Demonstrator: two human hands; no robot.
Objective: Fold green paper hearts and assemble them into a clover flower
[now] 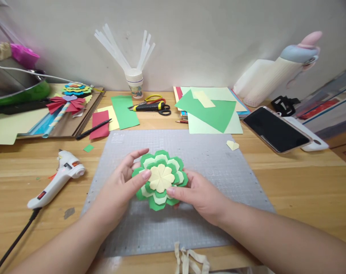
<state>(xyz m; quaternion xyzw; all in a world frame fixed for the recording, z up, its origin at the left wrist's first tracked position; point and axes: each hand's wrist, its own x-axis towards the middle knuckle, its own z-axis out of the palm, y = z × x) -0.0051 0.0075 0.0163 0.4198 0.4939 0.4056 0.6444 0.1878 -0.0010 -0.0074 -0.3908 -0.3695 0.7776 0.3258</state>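
Observation:
Between my two hands is a layered paper flower point(161, 178), with green and pale green petals around a cream centre. My left hand point(120, 186) grips its left side, the thumb pressing on the front and the fingers partly behind it. On the right side, my right hand point(203, 198) pinches the flower, thumb tip at the lower edge of the cream centre; its other fingers are mostly hidden behind the petals. The flower is held above a grey cutting mat point(218, 160). A small cream paper heart point(232, 145) lies at the mat's right edge.
A white hot glue gun point(57, 179) lies left of the mat. Behind are a box cutter point(149, 107), scissors point(165, 110), a cup of glue sticks point(134, 82), a pen point(94, 129) and paper sheets point(215, 110). A phone point(277, 129) leans at right.

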